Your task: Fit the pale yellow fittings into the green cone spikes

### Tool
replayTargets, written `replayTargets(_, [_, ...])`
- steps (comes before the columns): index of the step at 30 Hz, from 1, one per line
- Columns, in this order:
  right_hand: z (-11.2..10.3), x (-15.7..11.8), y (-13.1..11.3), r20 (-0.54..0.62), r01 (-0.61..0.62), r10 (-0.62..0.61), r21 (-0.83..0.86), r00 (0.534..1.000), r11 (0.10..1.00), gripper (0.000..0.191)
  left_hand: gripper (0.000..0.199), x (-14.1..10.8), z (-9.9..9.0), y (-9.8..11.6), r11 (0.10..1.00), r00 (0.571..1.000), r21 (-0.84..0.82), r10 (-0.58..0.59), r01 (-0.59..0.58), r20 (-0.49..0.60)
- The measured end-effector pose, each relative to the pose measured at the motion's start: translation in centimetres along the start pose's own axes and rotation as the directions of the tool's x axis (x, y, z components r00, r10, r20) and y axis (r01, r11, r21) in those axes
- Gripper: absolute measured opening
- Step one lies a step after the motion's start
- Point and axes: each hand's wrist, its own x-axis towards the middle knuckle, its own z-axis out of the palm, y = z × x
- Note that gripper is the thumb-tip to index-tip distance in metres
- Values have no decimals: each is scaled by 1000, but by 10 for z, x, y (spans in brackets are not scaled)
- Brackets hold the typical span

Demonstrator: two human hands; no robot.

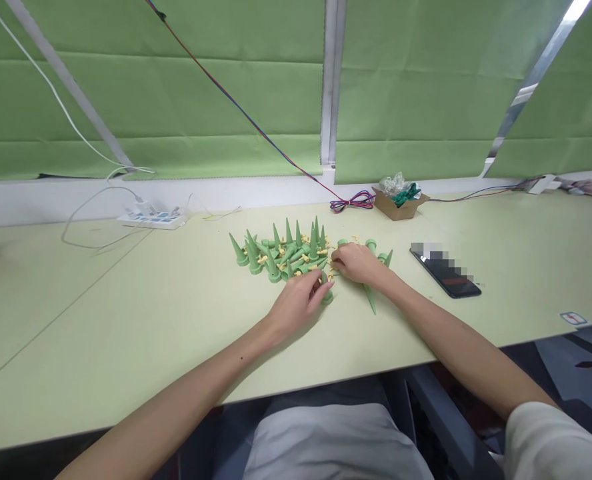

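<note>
On the pale table lies a pile of green plastic cone-shaped spikes (289,250), some upright and some on their sides, with small yellow valve-like pieces (265,259) among them. My left hand (296,303) is closed at the pile's near right edge, its thumb and fingers round a green spike (327,297) whose ring-shaped base shows below them. Just to the right, my right hand (357,261) is pinched close to the left one. Yellow bits show by its fingertips, but what it grips is hidden. A loose green spike (370,299) lies under my right wrist.
A black phone (446,272) lies to the right. Behind stand a small cardboard box (399,208) with plastic wrap and green material, and a coiled red-blue cable (352,201). A white power strip (153,219) with cords sits at the back left. The table's edge (326,379) is near my body.
</note>
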Motion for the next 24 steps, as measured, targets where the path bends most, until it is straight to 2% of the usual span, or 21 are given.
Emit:
replayTargets(5, [1,0,-1,15,-15,15,33,1000,999,23,25,-1,2,1,1000,998,27,-7,5,65])
replayTargets(13, [4,0,-7,-14,-17,18,61,1000,998,21,25,-5,3,1,999,997,36,16,-18,70])
replayTargets(16, [5,1,-7,-22,-4,5,54,1000,999,20,25,-6,2,1,999,999,44,15,-16,44])
replayTargets(24, [9,1,-7,-22,-9,10,25,1000,1000,21,24,-4,0,0,999,994,34,-14,18,-107])
